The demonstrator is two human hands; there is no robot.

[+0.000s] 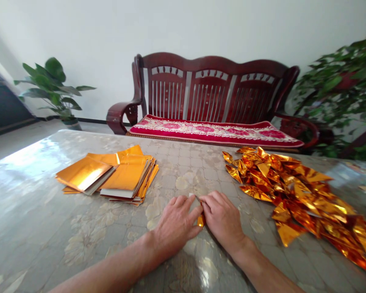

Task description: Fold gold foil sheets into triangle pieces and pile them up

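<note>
A small folded piece of gold foil paper [200, 220] lies on the table between my hands, mostly hidden under the fingers, with a bit of its pale backing showing at the top. My left hand [178, 219] presses on it from the left, fingers bent and thumb along its lower part. From the right, my right hand [223, 217] pinches its edge with the fingers curled in. Left of my hands sits a stack of flat gold foil sheets [125, 175] with pale undersides. A heap of folded, pointed gold foil pieces [295, 191] spreads to the right.
The table [110, 240] has a glossy patterned cover. Behind it stands a dark red wooden bench [213, 89] with a red floral seat cover [216, 130]. Potted plants are at the left [53, 89] and right [344, 85]. Clear plastic [344, 174] lies at the right edge.
</note>
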